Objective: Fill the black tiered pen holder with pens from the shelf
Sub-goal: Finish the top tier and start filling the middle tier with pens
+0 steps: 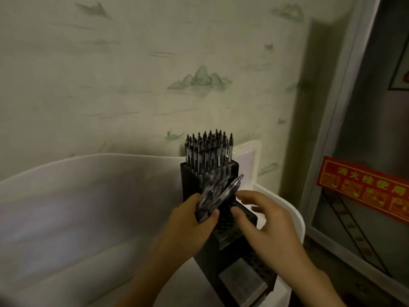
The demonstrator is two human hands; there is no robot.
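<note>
The black tiered pen holder (223, 220) stands on a white shelf (88, 196) near its right end, against the patterned wall (132, 74). Its far, tallest tier is already packed with upright pens (208, 149); the nearer, lower tiers show rows of empty holes. The left hand (188, 227) grips a loose bundle of pens (218, 196) just above the middle tier, fingers curled around the barrels. The right hand (263, 220) hovers beside it with fingers relaxed, holding nothing — its fingertips near the bundle's lower end.

These pens look light, stiff and smooth-barrelled, so I'd expect them to slide against each other in a loose fistful. The safest hold is probably a pinch on one barrel at mid-length — pulling it clear without dragging its neighbours. The holes look narrow, so each pen likely needs to go in nearly upright.
</note>
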